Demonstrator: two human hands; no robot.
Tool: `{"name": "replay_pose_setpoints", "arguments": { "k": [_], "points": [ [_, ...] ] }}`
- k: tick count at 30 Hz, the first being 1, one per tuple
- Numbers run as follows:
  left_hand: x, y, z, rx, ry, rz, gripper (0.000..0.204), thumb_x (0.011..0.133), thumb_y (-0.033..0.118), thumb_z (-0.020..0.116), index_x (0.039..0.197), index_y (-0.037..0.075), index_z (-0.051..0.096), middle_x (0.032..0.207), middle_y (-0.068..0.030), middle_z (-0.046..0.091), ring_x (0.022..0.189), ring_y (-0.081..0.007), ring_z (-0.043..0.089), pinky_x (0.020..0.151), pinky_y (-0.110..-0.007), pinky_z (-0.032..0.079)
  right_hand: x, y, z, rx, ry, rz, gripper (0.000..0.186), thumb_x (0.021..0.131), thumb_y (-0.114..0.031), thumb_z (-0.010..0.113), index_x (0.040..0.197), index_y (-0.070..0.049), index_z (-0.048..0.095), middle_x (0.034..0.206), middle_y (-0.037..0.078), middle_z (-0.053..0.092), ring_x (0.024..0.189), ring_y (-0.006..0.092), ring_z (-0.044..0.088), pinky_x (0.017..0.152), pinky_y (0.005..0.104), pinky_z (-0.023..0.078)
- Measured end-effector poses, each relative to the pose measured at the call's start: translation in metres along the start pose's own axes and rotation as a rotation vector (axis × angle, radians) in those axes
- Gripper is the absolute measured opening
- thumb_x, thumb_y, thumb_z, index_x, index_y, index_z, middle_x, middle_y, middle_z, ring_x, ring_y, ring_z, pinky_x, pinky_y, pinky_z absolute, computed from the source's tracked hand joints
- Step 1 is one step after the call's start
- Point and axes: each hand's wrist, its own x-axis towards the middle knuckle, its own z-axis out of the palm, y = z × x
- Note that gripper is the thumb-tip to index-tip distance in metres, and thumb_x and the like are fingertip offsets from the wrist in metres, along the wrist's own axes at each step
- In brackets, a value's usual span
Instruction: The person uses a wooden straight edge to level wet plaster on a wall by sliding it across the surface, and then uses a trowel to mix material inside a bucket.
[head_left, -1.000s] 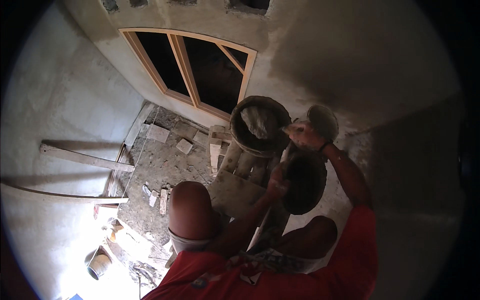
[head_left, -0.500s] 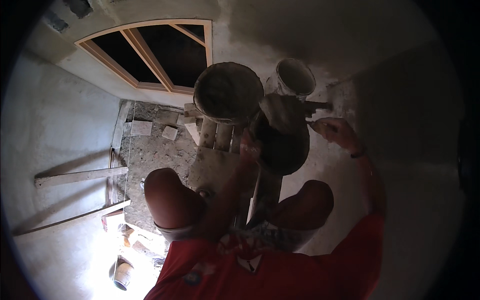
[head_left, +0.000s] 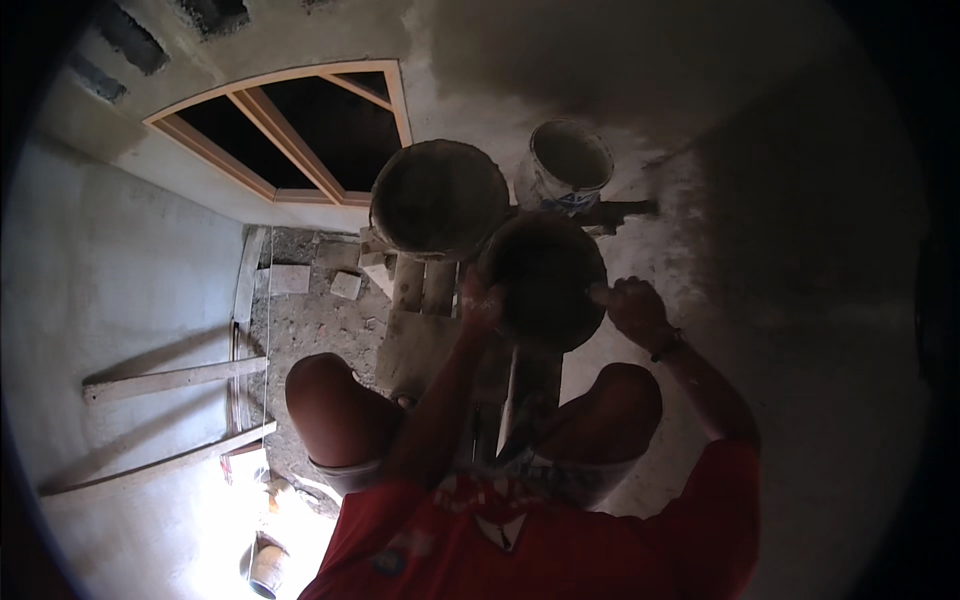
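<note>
A round dark bucket stands between and just beyond my knees, its inside too dim to make out. My left hand is closed on its left rim. At the opposite rim, my right hand has its fingers curled around a small pale end, perhaps the handle of a tool; the rest is lost in the dark mouth of the bucket. Close by on the far left is a wide grey mortar-caked tub. Farther back to the right stands a whitish, stained bucket.
Planks and a flat board lie left of the dark bucket. A wooden window frame sits in the far wall. Timber props lean at the left wall, beside a taut string. Loose tiles lie on the rough ground.
My right hand has come left and down to the dark bucket's rim. The broad dark piece that lay across the bucket's far side no longer shows there. My view has shifted slightly.
</note>
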Motion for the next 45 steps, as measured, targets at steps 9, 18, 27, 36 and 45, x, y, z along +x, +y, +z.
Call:
{"name": "replay_pose_setpoints", "arguments": {
  "k": [9, 18, 27, 36, 45],
  "points": [
    [-0.002, 0.041, -0.030, -0.029, -0.004, -0.102, 0.059, 0.073, 0.009, 0.056, 0.126, -0.006, 0.035, 0.115, -0.0262, 0.050, 0.109, -0.0378, 0.048, 0.090, -0.042, 0.039, 0.068, 0.073, 0.072, 0.421, 0.056, 0.188, 0.018, 0.079, -0.022, 0.059, 0.089, -0.007, 0.059, 0.069, 0.008, 0.060, 0.067, 0.0255, 0.058, 0.064, 0.0377, 0.047],
    [0.013, 0.060, -0.032, -0.180, -0.132, -0.173, 0.050, 0.071, 0.008, 0.053, 0.118, -0.006, 0.042, 0.109, -0.0245, 0.054, 0.102, -0.0363, 0.053, 0.088, -0.041, 0.041, 0.150, 0.182, 0.139, 0.611, 0.118, 0.432, 0.073, 0.064, -0.044, 0.074, 0.120, -0.005, 0.050, 0.101, 0.018, 0.061, 0.094, 0.0275, 0.061, 0.082, 0.0343, 0.049],
    [0.009, 0.053, -0.021, 0.056, -0.109, -0.213, 0.063, 0.077, 0.018, 0.058, 0.127, -0.009, 0.030, 0.116, -0.0296, 0.047, 0.109, -0.0429, 0.045, 0.093, -0.044, 0.036, 0.132, 0.171, 0.146, 0.902, 0.334, 0.626, 0.052, 0.057, -0.043, 0.079, 0.087, -0.005, 0.062, 0.091, 0.017, 0.063, 0.086, 0.0325, 0.061, 0.075, 0.0417, 0.047],
    [0.004, 0.045, -0.025, 0.121, -0.077, -0.218, 0.064, 0.077, 0.018, 0.057, 0.128, -0.010, 0.029, 0.119, -0.0316, 0.044, 0.111, -0.0441, 0.043, 0.094, -0.044, 0.036, 0.088, 0.152, 0.122, 0.685, 0.419, 0.340, 0.040, 0.061, -0.029, 0.079, 0.085, -0.004, 0.060, 0.085, 0.013, 0.063, 0.079, 0.0304, 0.061, 0.068, 0.0388, 0.050],
    [0.003, 0.036, -0.019, 0.119, -0.092, -0.162, 0.066, 0.079, 0.020, 0.058, 0.129, -0.010, 0.028, 0.120, -0.0321, 0.043, 0.110, -0.0451, 0.043, 0.094, -0.045, 0.036, 0.062, 0.145, 0.078, 1.864, 0.632, 0.945, 0.033, 0.074, 0.000, 0.055, 0.106, -0.004, 0.054, 0.098, 0.014, 0.058, 0.083, 0.0304, 0.062, 0.064, 0.0442, 0.059]
  ]
}}
